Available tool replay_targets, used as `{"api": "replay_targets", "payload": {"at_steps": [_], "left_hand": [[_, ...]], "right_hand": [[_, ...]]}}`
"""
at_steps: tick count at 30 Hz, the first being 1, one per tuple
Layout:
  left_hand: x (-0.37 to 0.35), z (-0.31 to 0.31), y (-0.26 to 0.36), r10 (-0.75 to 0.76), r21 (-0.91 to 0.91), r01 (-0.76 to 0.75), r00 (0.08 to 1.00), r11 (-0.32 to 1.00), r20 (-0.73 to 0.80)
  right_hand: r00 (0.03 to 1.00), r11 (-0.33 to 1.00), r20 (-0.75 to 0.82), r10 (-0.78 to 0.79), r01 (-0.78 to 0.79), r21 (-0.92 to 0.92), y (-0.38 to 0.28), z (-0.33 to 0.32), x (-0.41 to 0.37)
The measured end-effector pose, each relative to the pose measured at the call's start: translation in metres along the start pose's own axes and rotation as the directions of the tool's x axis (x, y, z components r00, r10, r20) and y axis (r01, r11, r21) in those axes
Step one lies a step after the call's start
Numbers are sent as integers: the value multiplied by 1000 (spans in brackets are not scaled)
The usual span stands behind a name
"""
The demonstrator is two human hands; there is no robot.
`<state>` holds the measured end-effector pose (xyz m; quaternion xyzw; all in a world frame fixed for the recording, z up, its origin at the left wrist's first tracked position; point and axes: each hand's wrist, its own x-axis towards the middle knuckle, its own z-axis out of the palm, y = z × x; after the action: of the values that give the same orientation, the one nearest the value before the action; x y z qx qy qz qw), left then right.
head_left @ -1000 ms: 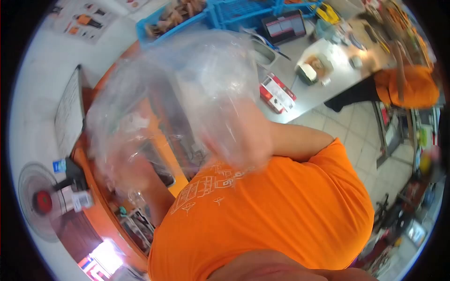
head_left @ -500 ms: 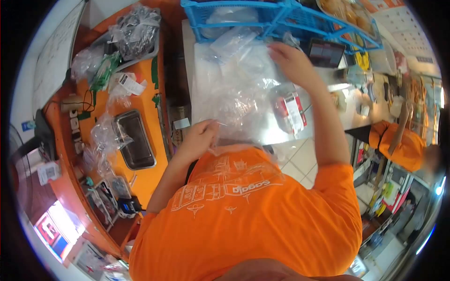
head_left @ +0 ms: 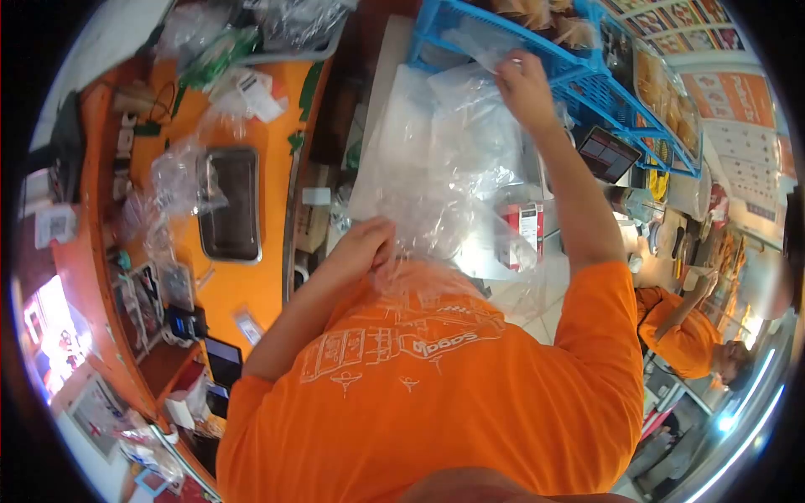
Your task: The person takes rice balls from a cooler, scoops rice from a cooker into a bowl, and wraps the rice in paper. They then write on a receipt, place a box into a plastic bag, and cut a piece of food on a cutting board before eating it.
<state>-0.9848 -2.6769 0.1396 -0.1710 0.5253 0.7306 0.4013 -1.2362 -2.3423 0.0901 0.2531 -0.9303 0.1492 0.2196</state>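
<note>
Now the left hand [head_left: 369, 243], close to the orange shirt, is bending its fingers tightly and gripping the near edge of a clear plastic bag [head_left: 444, 214]. The right hand [head_left: 527, 90] is curling its fingers against film at the far end, beside a blue crate [head_left: 587, 67]; whether it is pinching that film I cannot tell.

The bag is lying over a white plastic stack [head_left: 402, 126] on the metal table [head_left: 480, 253], between chest and crate. Its long axis is running away from the body, slanting slightly rightward toward the crate; which end is the mouth is not showing clearly.

Inside, the crate is holding brown items [head_left: 574, 32] and, toward its left end, translucent plastic. To the left, a rectangular metal tray [head_left: 233, 205] is sitting on the orange counter [head_left: 272, 201], crumpled film [head_left: 172, 189] overlapping its left edge. Farther off, a grey bin [head_left: 314, 55] is holding bunched clear plastic [head_left: 302, 23]. Just right of the bag, a red-and-white box [head_left: 527, 225] is standing near its edge.
</note>
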Motion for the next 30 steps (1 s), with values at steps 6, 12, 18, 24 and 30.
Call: {"api": "replay_targets", "payload": {"at_steps": [6, 12, 18, 24, 30], "left_hand": [[4, 9, -2, 140, 259, -95, 976, 961, -164], [13, 18, 6, 108, 95, -107, 994, 990, 0], [16, 18, -28, 316, 347, -279, 947, 895, -53], [2, 34, -24, 160, 120, -160, 987, 980, 14], [-11, 76, -39, 164, 184, -162, 986, 970, 4]], "right_hand": [[726, 732, -104, 679, -660, 171, -129, -174, -3], [892, 917, 448, 67, -232, 324, -274, -138, -148], [841, 814, 459, 287, -466, 346, -302, -171, -144], [518, 129, 248, 819, -587, 799, -186, -220, -236], [374, 416, 187, 909, -853, -316, -113, -35, -335]]}}
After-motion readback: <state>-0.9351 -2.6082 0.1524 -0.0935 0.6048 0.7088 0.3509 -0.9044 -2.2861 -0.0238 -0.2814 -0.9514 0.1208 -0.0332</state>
